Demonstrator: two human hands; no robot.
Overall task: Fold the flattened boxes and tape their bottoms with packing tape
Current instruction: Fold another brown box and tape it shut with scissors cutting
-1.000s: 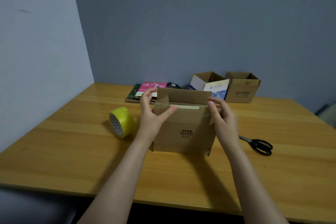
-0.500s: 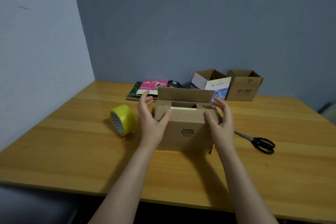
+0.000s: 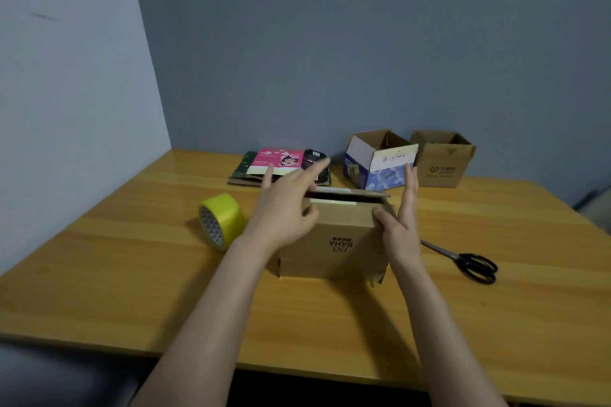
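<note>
The light-brown wooden table [image 3: 132, 274] carried all work items. The brown corrugated cardboard box printed "INS BAHA" [image 3: 340, 235] stood at the table's centre, directly in front of the person. Its print read upside down, so the bottom probably faced up for taping. The top flaps were nearly closed, with a dark slot open along the far edge.

Two erected cartons, one brown [image 3: 443, 158] and one blue-and-white printed [image 3: 377, 163], stood at the back wall with their openings up, apparently set clear of the work area. A stack of flattened boxes with a pink top sheet [image 3: 281, 163] lay left of them, near the wall.

The left hand [image 3: 284, 211] lay flat across the flaps with fingers extended and its thumb on the front face, holding nothing. By judgement it was pressing the far flap down. The right hand [image 3: 401, 225] braced the box's right side with straight fingers pointing up and its thumb on the front top edge, likely keeping the walls square.

The yellow packing-tape roll [image 3: 222, 221] lay on its side just left of the box. The black-handled scissors [image 3: 476, 266] lay to the right, both within reach for the taping step.
</note>
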